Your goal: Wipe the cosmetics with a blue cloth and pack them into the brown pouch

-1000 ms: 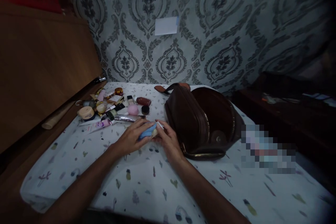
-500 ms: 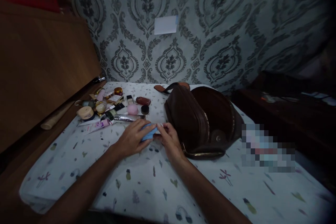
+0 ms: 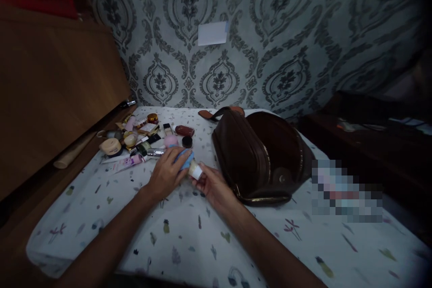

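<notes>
My left hand (image 3: pixel 166 168) is closed around a blue cloth (image 3: pixel 186 159), which lies against a small pale bottle with a white end (image 3: pixel 195 170). That bottle is pinched between the thumb and fingers of my right hand (image 3: pixel 213 183), its white end pointing toward the right. Both hands are together over the printed sheet, left of the brown bag (image 3: pixel 243 157). Just behind my left hand lie a silver tube (image 3: pixel 155 152), a pink egg-shaped item (image 3: pixel 170 140) and a small black-lidded jar (image 3: pixel 186 142).
Several cosmetics, among them a beige-lidded jar (image 3: pixel 110 147) and a pink-and-white tube (image 3: pixel 130 162), are spread at the left. A wooden cabinet (image 3: pixel 60 90) borders that side. The patterned wall (image 3: pixel 189 45) stands behind. A blurred-out patch (image 3: pixel 346 193) lies right of the bag.
My hands have drawn slightly apart. The cloth has shifted left with my left hand, and the pale bottle with its white end now shows between the hands.
</notes>
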